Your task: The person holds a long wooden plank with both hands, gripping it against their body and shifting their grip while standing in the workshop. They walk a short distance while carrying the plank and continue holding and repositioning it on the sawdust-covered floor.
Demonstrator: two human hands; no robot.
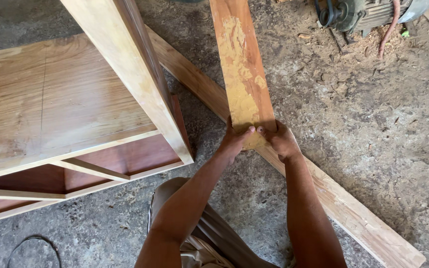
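We see a large wooden cabinet (75, 114) lying on the concrete floor (373, 129), beside a long beam (343, 208). Across that beam rests a reddish plank (242, 64), its near end clamped between our left hand (234, 140) and right hand (281, 140), thumbs together.

A reddish-brown wooden plank (242, 69) smeared with yellow filler runs away up the frame. Its near end rests across a longer pale beam (343, 203) lying diagonally on the floor.
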